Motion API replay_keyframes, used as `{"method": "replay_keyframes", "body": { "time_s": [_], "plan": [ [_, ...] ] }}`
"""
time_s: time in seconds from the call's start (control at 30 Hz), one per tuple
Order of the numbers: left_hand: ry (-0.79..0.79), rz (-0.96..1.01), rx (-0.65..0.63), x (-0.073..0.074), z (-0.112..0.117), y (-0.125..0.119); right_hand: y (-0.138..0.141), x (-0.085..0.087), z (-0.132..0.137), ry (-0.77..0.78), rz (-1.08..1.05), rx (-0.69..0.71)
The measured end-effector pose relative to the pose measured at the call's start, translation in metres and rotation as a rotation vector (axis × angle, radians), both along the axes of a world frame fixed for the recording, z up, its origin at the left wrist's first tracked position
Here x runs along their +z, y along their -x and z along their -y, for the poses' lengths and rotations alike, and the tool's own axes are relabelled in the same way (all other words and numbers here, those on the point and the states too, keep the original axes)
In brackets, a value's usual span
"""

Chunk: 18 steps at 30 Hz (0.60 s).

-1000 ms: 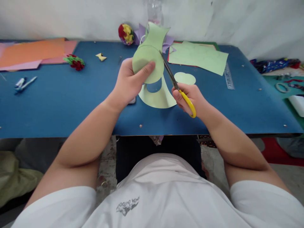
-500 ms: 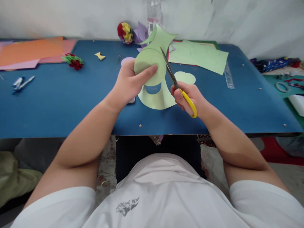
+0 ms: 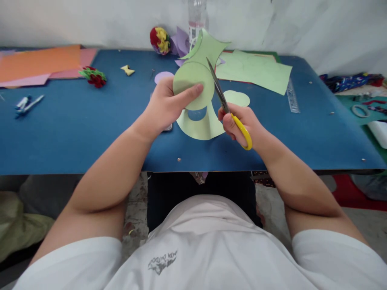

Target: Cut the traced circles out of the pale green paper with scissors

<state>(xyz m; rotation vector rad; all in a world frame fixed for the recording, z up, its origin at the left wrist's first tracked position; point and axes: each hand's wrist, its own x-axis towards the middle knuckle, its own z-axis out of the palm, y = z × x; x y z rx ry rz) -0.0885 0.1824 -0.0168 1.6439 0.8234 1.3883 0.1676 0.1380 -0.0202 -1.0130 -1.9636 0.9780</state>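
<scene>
My left hand point(image 3: 169, 102) grips a piece of light green paper point(image 3: 189, 80), thumb on top and the other fingers hidden beneath. The paper has a rounded near part with a curved line across it, and its pointed far part point(image 3: 208, 48) rises behind. My right hand point(image 3: 240, 121) is closed on yellow-handled scissors point(image 3: 222, 94). Their blades point away and lie along the right edge of the paper, looking closed or nearly so. Below the held paper, a curved green offcut point(image 3: 201, 131) lies on the table. Small rounded green paper pieces point(image 3: 237, 98) sit just beyond my right hand.
Green sheets point(image 3: 256, 70) and a clear ruler point(image 3: 292, 96) lie at the right on the blue table point(image 3: 90, 137). Orange and pink sheets point(image 3: 45, 60), pens point(image 3: 28, 104) and a red-green flower point(image 3: 93, 76) are at the left. A plastic bottle point(image 3: 197, 16) and colourful ball point(image 3: 160, 40) stand by the wall.
My left hand and the green paper have shifted slightly to the right. The scissors have barely moved, and both grips stay the same.
</scene>
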Motion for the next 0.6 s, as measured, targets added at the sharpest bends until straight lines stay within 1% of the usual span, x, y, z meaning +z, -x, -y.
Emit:
{"method": "replay_keyframes", "body": {
  "time_s": [0.2, 0.3, 0.4, 0.47, 0.6],
  "plan": [
    [0.089, 0.073, -0.074, 0.000, -0.005, -0.002, -0.002, -0.004, 0.000, 0.051, -0.040, 0.033],
    [0.100, 0.111, -0.096, 0.002, -0.002, -0.004, -0.004, -0.007, -0.001, 0.066, -0.054, 0.055],
    [0.098, 0.107, -0.101, 0.005, 0.004, -0.004, -0.006, -0.009, -0.002, 0.067, -0.064, 0.083],
    [0.089, 0.103, -0.096, 0.006, 0.006, -0.003, -0.006, -0.009, -0.002, 0.062, -0.073, 0.096],
    [0.047, 0.041, -0.023, 0.004, 0.003, 0.000, -0.005, -0.006, -0.001, 0.079, -0.057, 0.071]
  ]
}}
